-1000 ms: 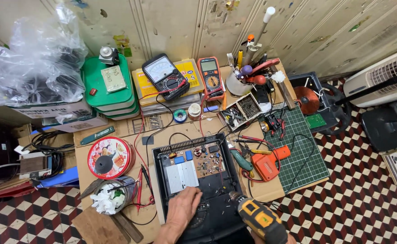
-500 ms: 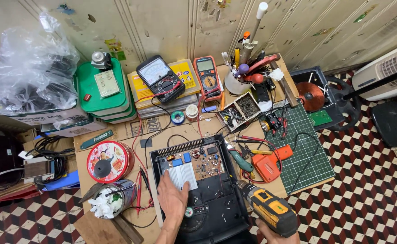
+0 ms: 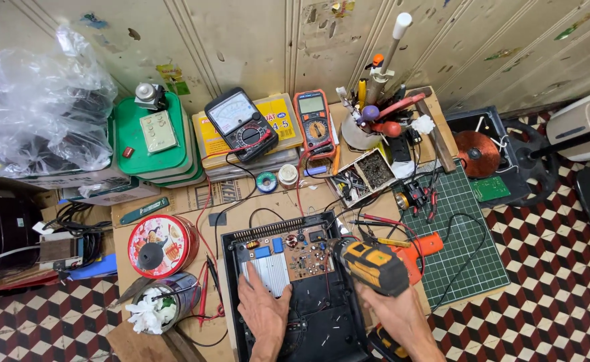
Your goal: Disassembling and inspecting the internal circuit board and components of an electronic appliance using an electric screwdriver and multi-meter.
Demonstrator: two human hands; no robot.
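My left hand (image 3: 262,312) lies flat on the open black device case (image 3: 335,328), its fingers touching the lower edge of the silver heat sink on the brown circuit board (image 3: 293,257). My right hand (image 3: 394,310) grips a yellow and black cordless screwdriver (image 3: 374,267), tilted so that its nose points at the right edge of the circuit board. The bit's tip is hidden behind the tool's body.
An orange tool (image 3: 423,249) and wires lie on the green cutting mat (image 3: 472,258) at right. A red round tin (image 3: 158,245) and a can of white scraps (image 3: 155,310) stand at left. Two meters (image 3: 242,124), green boxes (image 3: 152,144) and a tool cup (image 3: 362,131) line the wall.
My right hand has lifted the screwdriver up and leftward from the case's lower right corner to the circuit board. My left hand stays on the case, fingers at the heat sink.
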